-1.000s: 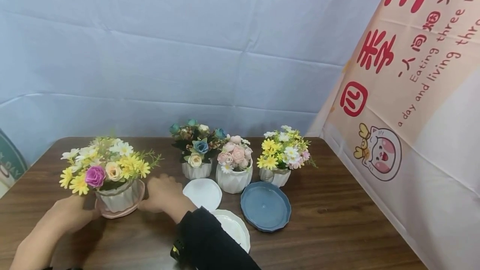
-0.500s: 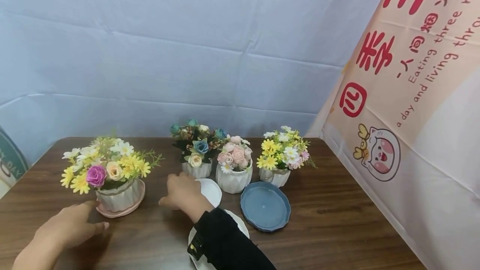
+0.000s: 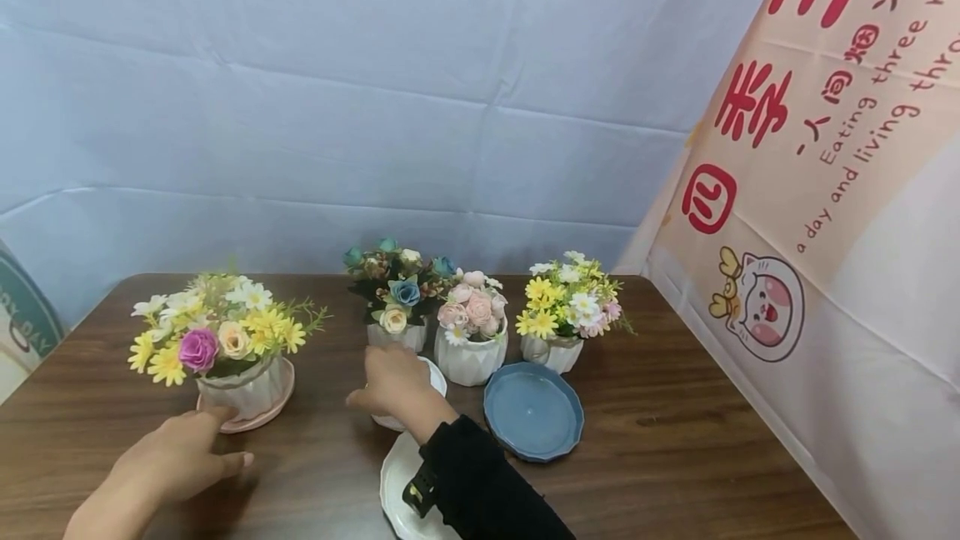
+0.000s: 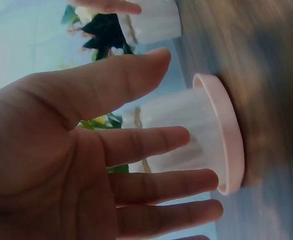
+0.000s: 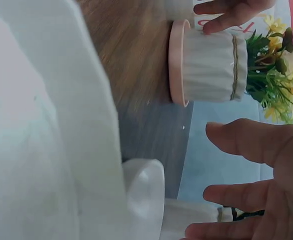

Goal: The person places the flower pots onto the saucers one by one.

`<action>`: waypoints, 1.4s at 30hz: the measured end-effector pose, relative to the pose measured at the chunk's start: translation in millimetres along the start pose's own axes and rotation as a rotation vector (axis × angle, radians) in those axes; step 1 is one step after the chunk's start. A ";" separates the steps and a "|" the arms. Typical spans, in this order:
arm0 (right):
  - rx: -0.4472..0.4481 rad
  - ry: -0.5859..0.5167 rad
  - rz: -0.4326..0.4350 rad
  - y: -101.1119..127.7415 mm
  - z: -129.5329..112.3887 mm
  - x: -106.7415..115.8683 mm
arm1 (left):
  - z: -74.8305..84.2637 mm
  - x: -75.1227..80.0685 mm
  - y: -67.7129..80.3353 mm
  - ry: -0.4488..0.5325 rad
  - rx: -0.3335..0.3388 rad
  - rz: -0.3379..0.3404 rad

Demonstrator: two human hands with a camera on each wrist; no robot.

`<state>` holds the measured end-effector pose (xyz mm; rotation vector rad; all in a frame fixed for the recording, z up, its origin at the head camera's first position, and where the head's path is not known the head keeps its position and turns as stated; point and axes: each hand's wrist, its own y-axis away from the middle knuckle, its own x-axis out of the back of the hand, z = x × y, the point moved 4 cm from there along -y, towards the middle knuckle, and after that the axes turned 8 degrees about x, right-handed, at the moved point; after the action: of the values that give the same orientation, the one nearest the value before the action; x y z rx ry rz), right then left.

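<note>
- The right hand [image 3: 393,380] is seen over a small white saucer [image 3: 435,373], just in front of the blue-flower pot [image 3: 395,337]. The fingers are spread and relaxed in the right wrist view; nothing is gripped there, though touch with the saucer cannot be confirmed.
- The saucer is mostly covered by that hand in the head view; only its right rim is shown. It lies directly under the right hand and well to the right of the left hand, so the right hand is much the nearer.
- The left hand [image 3: 183,461] is held flat and released, fingers straight, just short of the yellow-flower pot [image 3: 243,388]. That pot is set on a pink saucer [image 3: 281,394] at the left of the table [image 3: 675,457].
- In the left wrist view, the fingers [image 4: 151,145] are seen apart from the pot wall, not touching it.
- No long axis is offered by the saucers or pots: all are round, and the pots stand upright.
- A larger white saucer [image 3: 393,490] lies nearer the person, partly hidden by the black sleeve [image 3: 487,490] and cut off by the frame's lower edge.
- A blue saucer [image 3: 534,411] lies bare to the right, in front of the pink-flower pot [image 3: 471,361] and a second yellow-flower pot [image 3: 551,351].
- Both wrist views are blurred.
</note>
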<state>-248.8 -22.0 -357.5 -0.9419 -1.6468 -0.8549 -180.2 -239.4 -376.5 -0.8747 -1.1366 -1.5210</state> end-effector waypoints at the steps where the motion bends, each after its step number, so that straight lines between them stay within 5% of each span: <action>1: -0.002 0.001 0.001 0.7 2.1 0.5 | 2.4 0.1 -0.6 -0.003 -0.008 0.010; 13: 0.020 -0.024 0.034 9.0 19.5 8.9 | 33.1 -0.6 -3.6 0.032 -0.095 0.076; 42: 0.045 -0.227 0.086 18.8 46.5 18.0 | 83.2 -10.8 -19.6 0.092 -0.152 0.119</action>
<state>-254.5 30.4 -349.4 -1.1023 -1.7958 -0.6686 -198.0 -155.7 -366.4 -0.9474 -0.8958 -1.5473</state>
